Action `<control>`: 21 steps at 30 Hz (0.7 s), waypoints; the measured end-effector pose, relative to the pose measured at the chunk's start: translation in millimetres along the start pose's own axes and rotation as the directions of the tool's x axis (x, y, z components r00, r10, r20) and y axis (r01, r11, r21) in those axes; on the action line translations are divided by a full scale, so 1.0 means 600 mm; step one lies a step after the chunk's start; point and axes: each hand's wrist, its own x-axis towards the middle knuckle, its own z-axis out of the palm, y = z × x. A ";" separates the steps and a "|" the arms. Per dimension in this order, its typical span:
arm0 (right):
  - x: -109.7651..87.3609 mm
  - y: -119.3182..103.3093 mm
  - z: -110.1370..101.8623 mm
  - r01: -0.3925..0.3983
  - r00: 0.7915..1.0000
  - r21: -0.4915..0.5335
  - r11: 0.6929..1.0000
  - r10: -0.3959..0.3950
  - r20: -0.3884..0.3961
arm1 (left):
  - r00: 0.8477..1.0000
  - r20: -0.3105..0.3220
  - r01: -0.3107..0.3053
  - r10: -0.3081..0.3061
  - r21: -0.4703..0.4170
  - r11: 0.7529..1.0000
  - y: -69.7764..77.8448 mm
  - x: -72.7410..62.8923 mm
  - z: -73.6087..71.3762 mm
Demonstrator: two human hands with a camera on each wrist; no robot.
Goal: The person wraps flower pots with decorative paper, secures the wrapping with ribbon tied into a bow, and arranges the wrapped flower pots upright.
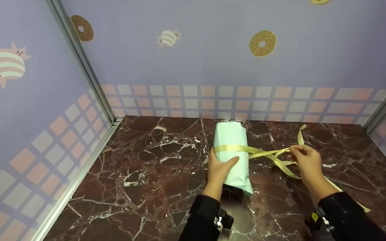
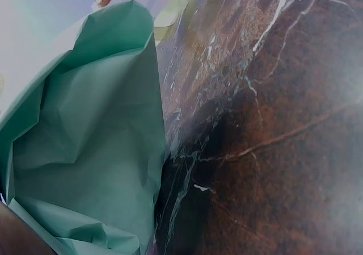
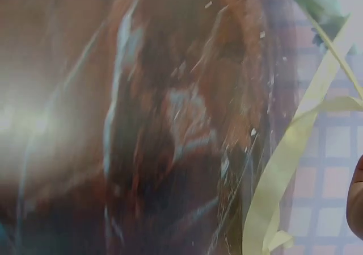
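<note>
Worked on a glossy red-brown, white-veined marble-look table [image 1: 139,201]. Had toward its far edge a mint-green, paper-wrapped oblong package [image 1: 238,174], laid with its long axis near to far and its far end angled slightly left. Gripped its left side with the left hand [image 1: 219,169], thumb on top. Pinched with the right hand [image 1: 308,162], right of the package, a flat, shiny yellow ribbon [image 1: 234,148]. Called, probably, for light pressure, an even, level pull and 1 flat, untwisted turn square across the axis.
</note>
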 end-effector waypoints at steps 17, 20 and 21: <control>0.012 -0.002 -0.043 0.311 0.924 -0.480 0.820 -0.144 0.354 | 1.000 -0.005 0.020 -0.020 0.023 1.000 -0.001 0.002 0.002; 0.012 -0.003 -0.049 0.292 0.937 -0.509 0.810 -0.136 0.321 | 1.000 -0.002 0.026 -0.026 0.021 0.999 -0.001 0.002 0.002; 0.011 -0.003 -0.052 0.277 0.943 -0.505 0.818 -0.130 0.307 | 1.000 -0.001 0.027 -0.027 0.020 0.999 0.000 0.002 0.002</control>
